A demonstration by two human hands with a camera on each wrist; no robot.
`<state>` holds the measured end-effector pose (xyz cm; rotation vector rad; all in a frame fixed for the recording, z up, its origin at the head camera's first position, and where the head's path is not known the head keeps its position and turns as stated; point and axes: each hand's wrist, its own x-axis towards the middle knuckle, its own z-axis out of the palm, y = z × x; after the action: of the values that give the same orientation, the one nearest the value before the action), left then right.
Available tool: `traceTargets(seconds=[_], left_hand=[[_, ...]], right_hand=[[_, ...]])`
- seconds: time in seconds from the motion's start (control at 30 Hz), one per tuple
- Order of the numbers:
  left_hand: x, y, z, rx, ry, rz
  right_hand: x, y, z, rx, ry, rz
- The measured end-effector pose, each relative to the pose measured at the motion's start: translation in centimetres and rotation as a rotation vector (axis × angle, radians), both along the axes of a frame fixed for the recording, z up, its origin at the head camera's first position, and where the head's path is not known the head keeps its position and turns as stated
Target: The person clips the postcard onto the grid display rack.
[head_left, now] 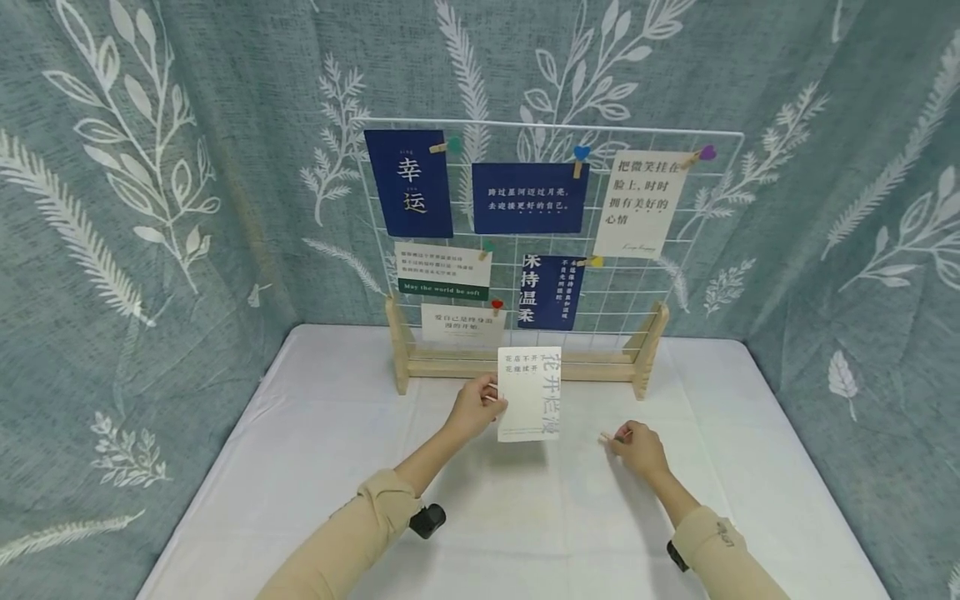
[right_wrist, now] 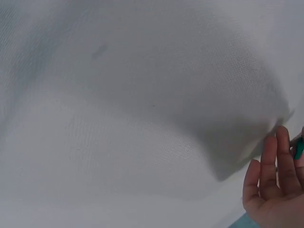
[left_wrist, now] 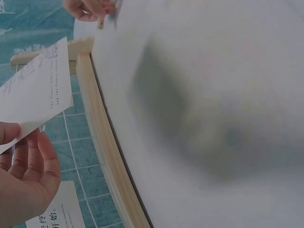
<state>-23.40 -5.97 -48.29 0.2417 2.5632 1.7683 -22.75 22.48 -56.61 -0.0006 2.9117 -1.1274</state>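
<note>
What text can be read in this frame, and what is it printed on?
"幸运": dark blue card on the wire grid.
"May the world be soft": green strip of the white card.
"保持温柔": lower blue card.
"花开烂漫": white card held by the left hand.
Smaller lines: too small to read.

Beige sleeves (head_left: 360, 525), black wrist cameras (head_left: 427, 521)

Your table (head_left: 315, 467) wears a white cloth; the wooden-footed wire grid stand (head_left: 525, 362) sits on it at its far edge.
</note>
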Motion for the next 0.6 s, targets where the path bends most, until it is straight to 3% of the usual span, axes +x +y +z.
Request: traceTargets(seconds=[0.2, 0.43, 0.6], left_hand=[[0.0, 0.9, 0.2, -0.004, -0.007, -0.038], [-0.4, 1.7, 0.6, -0.031, -0.036, -0.055], [-0.7, 2.2, 0.8, -0.027, -0.047, -0.059]], right_hand=[[0.2, 0.1, 0.1, -0.027, 0.026, -0.027], [-0.1, 0.4, 0.1, -0.055, 0.122, -0.05], [-0.2, 0.6, 0.5, -0.061, 0.119, -0.034]])
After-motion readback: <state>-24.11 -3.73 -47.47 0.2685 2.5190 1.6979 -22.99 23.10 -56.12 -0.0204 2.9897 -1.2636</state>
